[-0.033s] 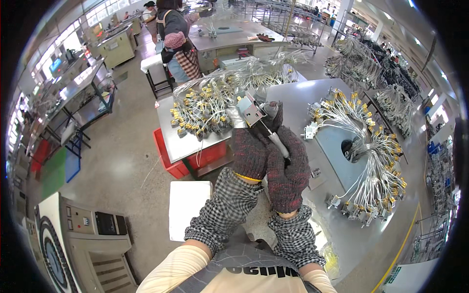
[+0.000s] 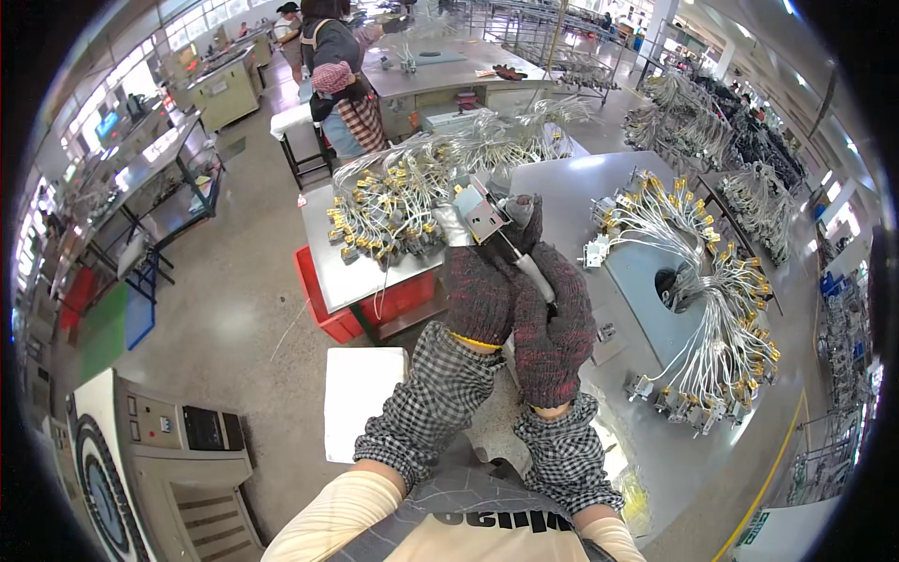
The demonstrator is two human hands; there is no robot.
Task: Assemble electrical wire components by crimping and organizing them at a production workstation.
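Note:
Both my hands wear dark knitted gloves flecked with red and are held close together over the bench edge. My left hand is closed round a small boxy metal part with a bright flat face and a cutout. A silver-grey wrapped piece lies along that part's left side. My right hand, fingers curled, grips a slim rod-like tool with a silver-grey thick section. Its thin end reaches up to the metal part; whether they touch I cannot tell. The gloves hide the fingertips.
White cable bundles with yellow-tagged ends cover the bench ahead. More lie in a ring on a grey-blue board at right. A red bin and white block stand lower left. A co-worker is at the far table.

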